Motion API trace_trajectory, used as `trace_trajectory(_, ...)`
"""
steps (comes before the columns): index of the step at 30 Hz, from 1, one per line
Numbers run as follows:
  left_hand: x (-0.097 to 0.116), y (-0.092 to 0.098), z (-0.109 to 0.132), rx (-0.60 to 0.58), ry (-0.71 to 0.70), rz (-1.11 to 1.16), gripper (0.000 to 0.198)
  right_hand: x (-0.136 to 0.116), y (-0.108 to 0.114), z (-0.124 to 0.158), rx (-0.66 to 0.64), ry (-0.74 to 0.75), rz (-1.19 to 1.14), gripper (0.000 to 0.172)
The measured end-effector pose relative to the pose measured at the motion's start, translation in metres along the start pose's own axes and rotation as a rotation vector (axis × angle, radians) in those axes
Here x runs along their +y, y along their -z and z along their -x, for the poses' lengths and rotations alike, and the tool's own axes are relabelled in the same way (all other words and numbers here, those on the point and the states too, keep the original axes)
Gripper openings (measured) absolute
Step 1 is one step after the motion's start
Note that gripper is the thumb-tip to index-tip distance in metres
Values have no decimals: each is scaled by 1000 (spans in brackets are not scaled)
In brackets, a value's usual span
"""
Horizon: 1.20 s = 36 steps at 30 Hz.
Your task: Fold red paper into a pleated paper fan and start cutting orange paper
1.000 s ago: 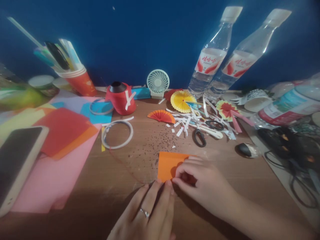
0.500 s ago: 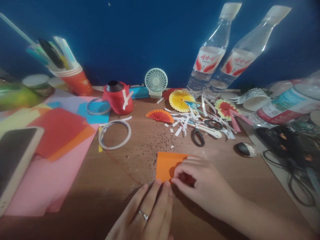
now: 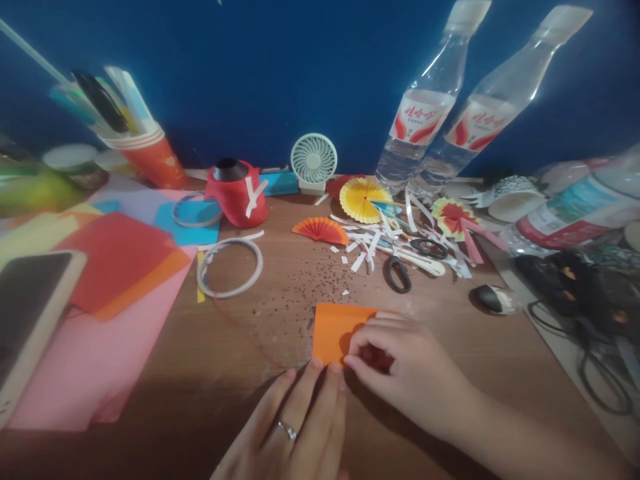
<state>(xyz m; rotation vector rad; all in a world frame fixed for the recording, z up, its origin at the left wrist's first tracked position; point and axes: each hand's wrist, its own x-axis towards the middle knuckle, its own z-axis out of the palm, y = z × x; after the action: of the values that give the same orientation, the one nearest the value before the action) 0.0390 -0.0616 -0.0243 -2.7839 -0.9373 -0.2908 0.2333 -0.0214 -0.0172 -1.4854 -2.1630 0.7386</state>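
Observation:
A piece of orange paper (image 3: pixel 330 330) lies on the brown table in front of me. Across its lower edge rest the fingertips of my left hand (image 3: pixel 300 420), which lies flat with fingers stretched out and a ring on one of them. My right hand (image 3: pixel 405 353) is curled over the paper's right part. Its thumb and index finger meet at the lower edge, pinching the paper there, while the other fingers bend over the sheet. The right side of the paper is hidden under this hand.
Beyond the paper lie dark specks, an orange folded fan (image 3: pixel 320 231), scissors (image 3: pixel 399 275) and white paper scraps (image 3: pixel 373 247). A tape roll (image 3: pixel 229 268), coloured sheets (image 3: pixel 125 267) and a phone (image 3: pixel 30 313) are leftward. Two bottles (image 3: pixel 420 120) stand at the back; a mouse (image 3: pixel 495 299) sits right.
The view has shifted very slightly. Both hands and the orange paper stay in practically the same place.

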Motion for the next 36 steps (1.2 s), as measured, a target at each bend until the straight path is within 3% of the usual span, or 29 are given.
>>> trace_trajectory(15, -6, -1, -5, 12, 79, 168, 42, 1, 3, -2, -36, -19, -39, 13)
trace_trajectory(18, -5, 1, -6, -25, 97, 165, 40, 1, 5, -2, -57, -35, -52, 14)
trace_trajectory(25, -3, 1, -2, 51, 98, 74, 33, 3, 6, -1, -80, 21, -111, 9)
trace_trajectory(36, -2, -3, -1, 44, 117, 64, 34, 6, 15, -2, -144, 3, -126, 8)
